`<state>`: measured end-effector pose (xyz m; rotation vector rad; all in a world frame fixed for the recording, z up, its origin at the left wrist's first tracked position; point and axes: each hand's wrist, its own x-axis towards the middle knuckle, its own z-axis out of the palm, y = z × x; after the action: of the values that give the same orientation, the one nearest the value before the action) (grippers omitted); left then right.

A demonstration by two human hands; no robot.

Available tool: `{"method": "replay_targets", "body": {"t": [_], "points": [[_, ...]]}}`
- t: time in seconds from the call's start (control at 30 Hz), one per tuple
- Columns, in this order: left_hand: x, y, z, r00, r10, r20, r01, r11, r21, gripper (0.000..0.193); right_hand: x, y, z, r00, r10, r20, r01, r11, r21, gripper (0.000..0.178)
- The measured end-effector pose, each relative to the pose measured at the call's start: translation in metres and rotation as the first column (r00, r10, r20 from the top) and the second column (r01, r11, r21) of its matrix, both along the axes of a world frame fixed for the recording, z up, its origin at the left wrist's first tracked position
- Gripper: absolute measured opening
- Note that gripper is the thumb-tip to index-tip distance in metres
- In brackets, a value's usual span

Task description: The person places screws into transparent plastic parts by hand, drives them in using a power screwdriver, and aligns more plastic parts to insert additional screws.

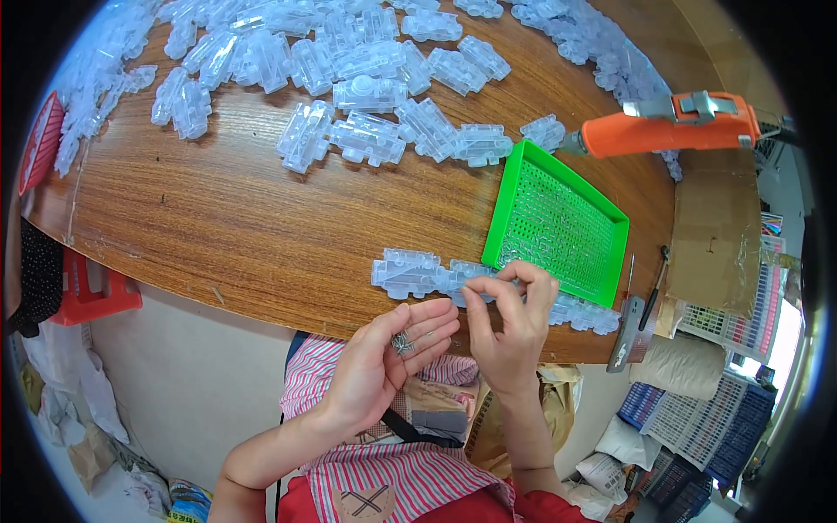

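Near the table's front edge my left hand [388, 349] is cupped, palm up, with a small heap of metal screws [402, 343] in it. Just to its right, my right hand [514, 322] is raised with thumb and forefinger pinched. Whatever that pinch holds is too small to make out. Behind the fingers runs a row of clear plastic housings [405, 273], partly hidden by my right hand. A bright green tray [499, 218] with a perforated bed stands beyond my right hand, many small shiny metal pieces spread over it.
An orange electric screwdriver [667, 129] hangs above the tray's far right. More clear housings [370, 94] cover the far table. A grey-handled tool [625, 336] and a thin black screwdriver [656, 283] lie at the right edge. A red stool [96, 292] stands on the floor at left.
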<state>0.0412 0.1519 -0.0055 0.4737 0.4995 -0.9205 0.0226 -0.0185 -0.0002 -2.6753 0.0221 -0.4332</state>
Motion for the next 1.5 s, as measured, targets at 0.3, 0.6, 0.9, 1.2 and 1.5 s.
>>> {"method": "replay_targets", "body": {"t": [0.3,0.6,0.9,1.2,1.5], "points": [[0.003,-0.008,0.008,1.0,0.028,-0.002,-0.028,0.995,-0.101,0.059,-0.025,0.017,0.028,0.992,0.029,-0.12,-0.012,0.991,0.135,0.02],[-0.004,-0.005,0.01,0.998,0.037,0.052,-0.036,0.999,-0.01,0.06,-0.022,0.02,0.02,0.995,0.01,-0.099,0.004,0.99,0.138,0.017],[-0.004,0.01,-0.003,0.995,0.095,-0.001,-0.095,0.995,0.008,0.054,0.01,0.013,-0.001,0.997,0.076,-0.019,-0.076,0.997,0.013,0.013],[-0.001,0.011,-0.003,0.995,0.097,-0.005,-0.097,0.994,-0.041,0.055,0.01,0.016,-0.008,0.997,0.078,0.017,-0.076,0.991,-0.107,0.016],[-0.001,0.007,-0.002,0.994,0.102,-0.04,-0.104,0.993,-0.053,0.061,0.001,0.009,0.006,0.999,0.029,0.041,-0.031,0.998,0.048,0.02]]}}
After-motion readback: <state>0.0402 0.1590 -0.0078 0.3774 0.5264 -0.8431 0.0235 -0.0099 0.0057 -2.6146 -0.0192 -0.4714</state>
